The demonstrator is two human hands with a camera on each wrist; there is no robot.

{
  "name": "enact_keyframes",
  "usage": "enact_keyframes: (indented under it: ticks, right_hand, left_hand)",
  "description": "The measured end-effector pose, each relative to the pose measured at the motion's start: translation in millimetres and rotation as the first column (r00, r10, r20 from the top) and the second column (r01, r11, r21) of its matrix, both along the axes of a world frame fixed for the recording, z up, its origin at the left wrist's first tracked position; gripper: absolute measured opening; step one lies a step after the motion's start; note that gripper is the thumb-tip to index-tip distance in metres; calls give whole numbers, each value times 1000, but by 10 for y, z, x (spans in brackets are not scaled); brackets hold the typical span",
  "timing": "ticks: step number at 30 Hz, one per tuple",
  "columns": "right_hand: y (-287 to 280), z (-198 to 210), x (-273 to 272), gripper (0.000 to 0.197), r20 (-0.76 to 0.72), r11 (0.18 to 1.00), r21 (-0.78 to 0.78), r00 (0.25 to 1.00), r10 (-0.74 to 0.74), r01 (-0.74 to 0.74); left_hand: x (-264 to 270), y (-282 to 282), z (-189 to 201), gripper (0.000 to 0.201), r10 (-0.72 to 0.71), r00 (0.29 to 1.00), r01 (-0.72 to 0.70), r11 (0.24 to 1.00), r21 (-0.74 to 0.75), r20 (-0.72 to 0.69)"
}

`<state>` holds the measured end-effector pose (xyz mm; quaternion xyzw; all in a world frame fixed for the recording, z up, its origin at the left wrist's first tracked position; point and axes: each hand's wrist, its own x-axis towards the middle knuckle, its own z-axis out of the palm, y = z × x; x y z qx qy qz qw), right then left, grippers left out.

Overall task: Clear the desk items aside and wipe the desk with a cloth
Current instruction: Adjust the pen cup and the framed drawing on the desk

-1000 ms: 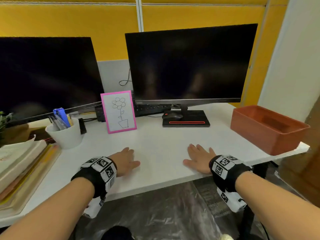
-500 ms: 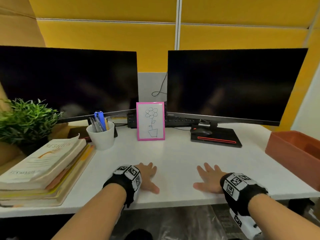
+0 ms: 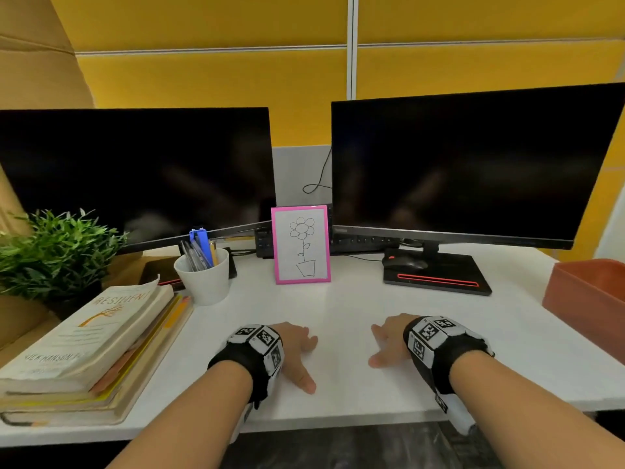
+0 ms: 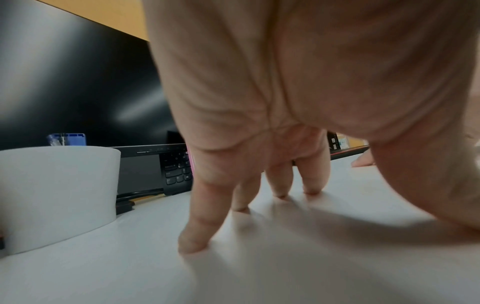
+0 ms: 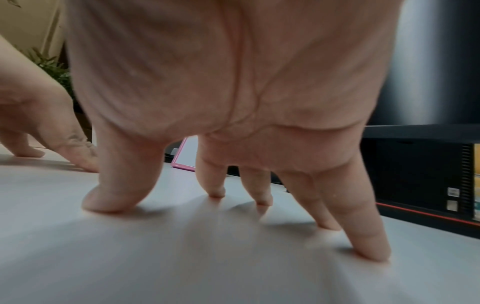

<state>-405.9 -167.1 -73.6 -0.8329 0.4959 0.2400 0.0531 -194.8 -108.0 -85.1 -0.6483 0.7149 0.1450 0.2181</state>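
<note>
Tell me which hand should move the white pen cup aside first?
Left, probably. The left hand rests open on the desk nearer the pen cup; the right hand lies farther away.

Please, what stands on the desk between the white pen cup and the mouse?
Only the pink frame stands between the cup and the mouse; the head view shows it.

My head camera looks forward and down over the desk (image 3: 338,309) from above its near edge. Each wrist camera sits low under a palm, very near the desktop, facing the monitors. All three views share the pink frame (image 3: 301,244) (image 5: 185,155); the left wrist and head views share the cup (image 4: 57,195).
</note>
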Motion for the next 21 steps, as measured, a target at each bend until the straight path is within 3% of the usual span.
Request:
enact_keyframes:
  ticks: [3,7,9,11,13,16,21]
  right_hand:
    - [-48,8,135,79,-7,1000,-8,1000,11,-11]
    - [-319,92,230,62,116,999,-15,992,-45,47]
    - [-586,119,326,65,314,984,9,933,-174,180]
    - [-857,141,483,67,497,955,89,818,-289,283]
    - [-1077,136,681,73,579,937,154,740,-344,315]
    - [-1353,93,984,80,593,932,209,720,-360,295]
    - [-1511,1,1203,50,613,955,246,737,-285,165]
  left_hand:
    - [44,-35,55,86,15,998,-17,1000,-25,-63]
    - [270,-159,212,58,174,949,-230,953,-197,-264]
    - [481,-300,303,62,251,931,-321,908,-269,-264]
    - [682,-504,349,67,347,905,-411,864,-291,-248]
    - [841,-719,355,70,421,869,-485,826,-286,-260]
    - [1001,-1072,304,94,475,819,-553,803,-221,-322]
    - [1059,-1414,232,99,445,787,-532,840,-104,-427]
